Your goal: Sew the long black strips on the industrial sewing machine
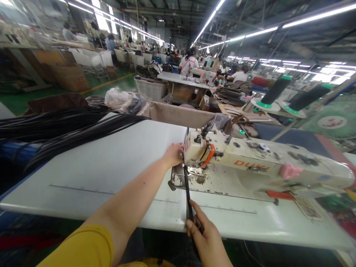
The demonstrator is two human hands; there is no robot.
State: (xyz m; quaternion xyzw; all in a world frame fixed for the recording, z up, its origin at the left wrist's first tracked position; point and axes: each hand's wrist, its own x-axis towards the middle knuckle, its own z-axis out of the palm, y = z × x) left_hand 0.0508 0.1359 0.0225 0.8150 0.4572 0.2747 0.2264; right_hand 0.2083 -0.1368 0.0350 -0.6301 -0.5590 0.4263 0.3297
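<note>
A narrow black strap (187,185) runs from the front table edge up under the presser foot (194,170) of a cream sewing machine (239,159). My right hand (207,233) pinches this strap near the table's front edge, between thumb and fingers. A small dark metal object (198,224) shows in that palm, too covered to name. Beyond the needle area, my left hand (174,154) reaches to the left side of the machine head. Its fingers are together and bent in, with the tips hidden, so what they hold cannot be seen.
A bundle of long black straps (83,128) lies over the left of the white table (125,163). Two dark thread cones (276,91) stand behind the machine at right. A fabric-lined bin (178,113) sits beyond the table; a person (189,63) works farther back.
</note>
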